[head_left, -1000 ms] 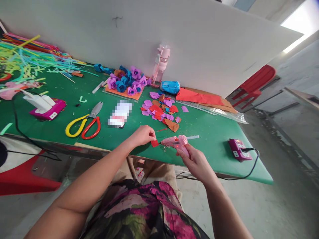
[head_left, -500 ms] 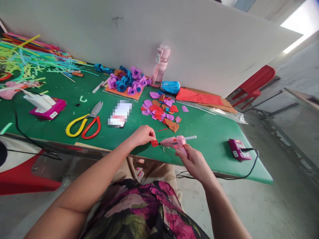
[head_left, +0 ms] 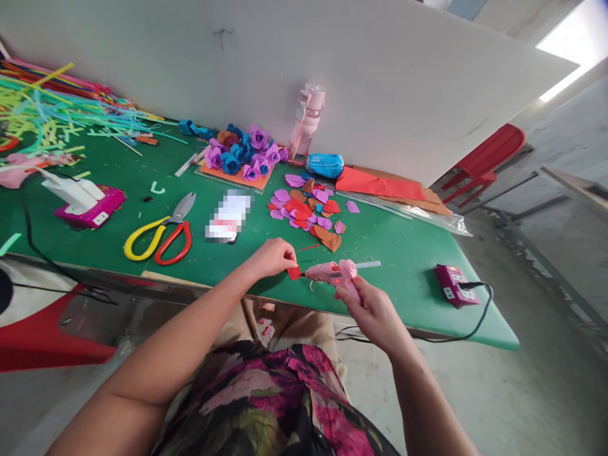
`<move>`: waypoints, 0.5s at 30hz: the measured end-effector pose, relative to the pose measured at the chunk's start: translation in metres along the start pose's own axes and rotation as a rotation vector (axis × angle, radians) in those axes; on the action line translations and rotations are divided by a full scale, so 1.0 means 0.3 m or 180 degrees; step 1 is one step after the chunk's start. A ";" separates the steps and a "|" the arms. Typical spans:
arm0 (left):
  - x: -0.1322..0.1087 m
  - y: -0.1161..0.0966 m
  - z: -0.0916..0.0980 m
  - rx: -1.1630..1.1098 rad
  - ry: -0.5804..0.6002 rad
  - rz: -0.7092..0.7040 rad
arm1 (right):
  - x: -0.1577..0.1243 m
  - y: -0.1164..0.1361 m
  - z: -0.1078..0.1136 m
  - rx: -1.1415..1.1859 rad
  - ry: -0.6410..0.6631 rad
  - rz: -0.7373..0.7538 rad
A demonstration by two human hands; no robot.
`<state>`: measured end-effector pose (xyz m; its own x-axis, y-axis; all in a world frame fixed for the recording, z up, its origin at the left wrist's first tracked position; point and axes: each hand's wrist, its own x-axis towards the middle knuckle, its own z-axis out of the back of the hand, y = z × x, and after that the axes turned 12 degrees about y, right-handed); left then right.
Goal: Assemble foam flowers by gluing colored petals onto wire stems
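Between the fingertips of my left hand [head_left: 275, 258] is a small red paper piece [head_left: 294, 273], held near the table's front edge. My right hand [head_left: 373, 310] is wrapped round the handle of a pink glue gun [head_left: 332, 271], with a clear glue stick [head_left: 369, 265] poking out of its back. The gun's nozzle points left and is at the right edge of the red piece; whether they touch I cannot tell. Just beyond my hands lies a thin red strip [head_left: 310, 247], and past it a heap of purple, red, brown and blue paper petals [head_left: 304, 202].
Yellow-and-red-handled scissors [head_left: 173, 231] and a phone [head_left: 228, 216] lie left of my hands. Paper flowers [head_left: 242, 152], a pink bottle [head_left: 308, 123] and a blue pouch [head_left: 325, 166] stand by the wall. A purple power socket [head_left: 455, 285] with a cord sits right.
The glue gun and my right hand have shifted very slightly, the glue stick end moving a little right. My left hand keeps its hold on the red paper piece.
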<state>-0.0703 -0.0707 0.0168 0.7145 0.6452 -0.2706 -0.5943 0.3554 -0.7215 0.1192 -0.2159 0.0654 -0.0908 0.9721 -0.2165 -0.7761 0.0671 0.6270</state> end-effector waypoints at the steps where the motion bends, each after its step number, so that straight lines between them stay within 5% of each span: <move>1: 0.000 0.000 0.000 -0.0004 -0.0004 -0.0007 | 0.003 0.003 -0.006 -0.0016 0.0020 0.0032; 15: 0.000 -0.001 0.000 -0.0022 0.0020 -0.0040 | 0.013 0.016 -0.037 -0.0032 0.0120 0.0155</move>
<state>-0.0702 -0.0708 0.0172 0.7242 0.6365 -0.2655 -0.5826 0.3588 -0.7293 0.1083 -0.2142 0.0593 -0.1519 0.9649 -0.2142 -0.7764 0.0176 0.6300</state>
